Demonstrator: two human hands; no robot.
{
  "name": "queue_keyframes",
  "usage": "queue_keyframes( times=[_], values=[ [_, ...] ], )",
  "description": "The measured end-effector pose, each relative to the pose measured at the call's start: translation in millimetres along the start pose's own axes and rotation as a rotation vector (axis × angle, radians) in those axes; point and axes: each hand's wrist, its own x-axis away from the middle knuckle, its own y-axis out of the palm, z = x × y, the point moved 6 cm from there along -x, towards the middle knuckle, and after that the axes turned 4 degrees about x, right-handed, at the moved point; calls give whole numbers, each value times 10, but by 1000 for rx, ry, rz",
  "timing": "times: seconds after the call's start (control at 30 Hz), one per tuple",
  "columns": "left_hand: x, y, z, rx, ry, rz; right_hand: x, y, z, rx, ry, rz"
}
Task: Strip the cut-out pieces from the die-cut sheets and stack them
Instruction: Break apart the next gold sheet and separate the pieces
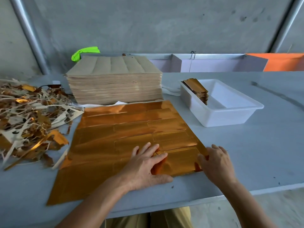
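A gold foil die-cut sheet (118, 142) lies flat on the grey table in front of me, with rows of long cut outlines. My left hand (144, 167) presses flat on its near right part, fingers spread. My right hand (215, 162) pinches the sheet's near right edge with fingers curled round it. A stack of stripped gold pieces (197, 89) leans in the left end of a white plastic tub (230, 112). A tall pile of uncut-side-up brown sheets (115, 83) stands behind the gold sheet.
A heap of torn waste strips (29, 120) covers the table's left side. A green object (85, 52) lies behind the tall pile. The table's front edge (213, 198) runs just below my hands. A concrete wall and metal poles stand at the back.
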Motion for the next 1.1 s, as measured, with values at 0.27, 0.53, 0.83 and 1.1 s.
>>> queue_keyframes(
  times=[0.27,0.53,0.83,1.1],
  values=[
    [24,-81,41,109,-7,57,-33,-136,69,-402,62,165],
    [79,-111,-30,76,-110,-3,-118,-94,173,-258,111,-1],
    [106,-402,300,170,-4,248,-261,-472,6,-856,207,37],
    [37,-698,1015,99,238,562,-266,-541,-307,-1116,203,-17]
  ],
)
